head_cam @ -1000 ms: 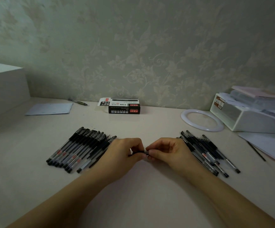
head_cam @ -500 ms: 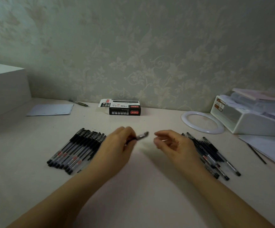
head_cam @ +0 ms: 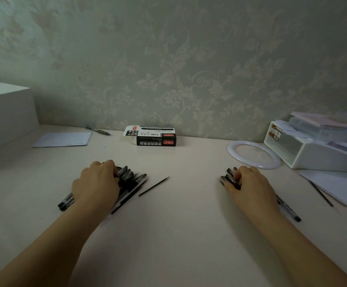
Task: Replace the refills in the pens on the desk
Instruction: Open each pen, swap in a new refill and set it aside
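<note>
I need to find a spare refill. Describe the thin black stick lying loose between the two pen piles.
The loose refill is a thin, straight, dark rod, plastic by its look, with a slightly paler tip at its far end. It lies flat on the pale desk, slanting from near-left to far-right, just right of the left pen pile. Neither hand touches it; nothing rests on it.

Bare desk between pen piles (one loose refill).

Hands on pen piles
</note>
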A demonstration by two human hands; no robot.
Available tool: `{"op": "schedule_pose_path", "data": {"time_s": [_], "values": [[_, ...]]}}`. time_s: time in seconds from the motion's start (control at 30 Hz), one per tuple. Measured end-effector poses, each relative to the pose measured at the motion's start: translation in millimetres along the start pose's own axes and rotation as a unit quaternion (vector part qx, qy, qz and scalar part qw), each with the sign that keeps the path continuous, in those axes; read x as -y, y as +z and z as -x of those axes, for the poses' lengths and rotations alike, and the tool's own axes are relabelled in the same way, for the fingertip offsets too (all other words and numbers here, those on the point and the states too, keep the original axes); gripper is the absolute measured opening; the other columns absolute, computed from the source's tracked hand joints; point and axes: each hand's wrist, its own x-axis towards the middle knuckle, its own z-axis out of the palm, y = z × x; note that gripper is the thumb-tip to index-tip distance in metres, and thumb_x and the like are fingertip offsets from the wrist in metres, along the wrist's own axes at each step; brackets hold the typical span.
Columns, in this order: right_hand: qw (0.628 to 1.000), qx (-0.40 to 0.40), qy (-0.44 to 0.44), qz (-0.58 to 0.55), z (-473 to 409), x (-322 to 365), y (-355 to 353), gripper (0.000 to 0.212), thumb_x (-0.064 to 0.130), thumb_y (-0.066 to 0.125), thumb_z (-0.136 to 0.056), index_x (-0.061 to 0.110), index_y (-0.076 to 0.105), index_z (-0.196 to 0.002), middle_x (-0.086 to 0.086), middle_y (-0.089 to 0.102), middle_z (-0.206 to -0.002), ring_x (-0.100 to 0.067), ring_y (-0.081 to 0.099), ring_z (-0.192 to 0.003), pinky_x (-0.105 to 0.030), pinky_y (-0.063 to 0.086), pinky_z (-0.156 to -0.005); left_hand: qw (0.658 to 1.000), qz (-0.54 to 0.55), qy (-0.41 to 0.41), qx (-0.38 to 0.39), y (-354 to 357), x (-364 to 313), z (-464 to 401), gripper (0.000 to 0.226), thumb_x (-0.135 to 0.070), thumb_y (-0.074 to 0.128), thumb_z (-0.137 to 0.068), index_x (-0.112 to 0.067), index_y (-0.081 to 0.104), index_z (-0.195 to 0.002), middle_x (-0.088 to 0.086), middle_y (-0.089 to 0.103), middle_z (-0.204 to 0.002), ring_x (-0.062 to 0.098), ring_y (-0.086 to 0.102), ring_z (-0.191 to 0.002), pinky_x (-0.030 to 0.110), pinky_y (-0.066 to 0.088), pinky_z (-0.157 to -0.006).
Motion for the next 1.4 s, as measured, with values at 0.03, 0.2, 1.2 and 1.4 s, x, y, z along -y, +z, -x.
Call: {"op": "schedule_pose_path", "data": {"time_s": [0.03, 0.2, 1.2, 1.4], "values": [[1.0, 0.007, 0.006, 0.009, 0, 0, 0, 0.024, 0.036, 0.063, -0.091, 0.012, 0.058, -0.096, -0.006, 0.056, -0.099, -0.027, 0.056, -0.091, -0.043, 0.048, -0.079, 1.0, -0.001, 0.0, -0.001, 0, 0, 0, 0.018, -0.026, 0.05, -0.096, -0.019, 0.055, -0.112, 0.007, 0.052, -0.107, 0.028, 0.052, -0.098, 0.041, 0.048, -0.083], [0.999, 0.03, 0.019, 0.013, 1, 2, 0, 0.021, 0.034, 0.063, -0.091, 0.014, 0.059, -0.095, -0.004, 0.053, -0.099, -0.026, 0.056, -0.093, -0.04, 0.049, -0.079, 1.0, -0.017, 0.002, -0.021, 0, -3, 2, 0.025, -0.032, 0.053, -0.095, -0.019, 0.052, -0.116, 0.007, 0.048, -0.108, 0.028, 0.049, -0.102, 0.04, 0.044, -0.081], [0.773, 0.215, 0.093, -0.59, 20, 55, 11, 0.025, 0.029, 0.046, -0.103, 0.007, 0.048, -0.091, -0.011, 0.063, -0.083, -0.022, 0.069, -0.075, -0.034, 0.058, -0.069, 0.883, 0.356, 0.264, 0.157, 30, -60, 42, 0.017, -0.036, 0.037, -0.101, -0.025, 0.048, -0.094, -0.017, 0.061, -0.072, 0.003, 0.052, -0.058, 0.027, 0.042, -0.055], [0.9, 0.08, 0.031, -0.427, 17, 50, 9, 0.027, 0.036, 0.045, -0.101, 0.011, 0.05, -0.092, -0.003, 0.064, -0.079, -0.022, 0.065, -0.08, -0.04, 0.055, -0.08, 0.883, 0.347, 0.273, 0.16, 29, -60, 44, 0.016, -0.042, 0.046, -0.097, -0.027, 0.049, -0.101, -0.009, 0.065, -0.088, 0.003, 0.061, -0.076, 0.036, 0.054, -0.075]]}}
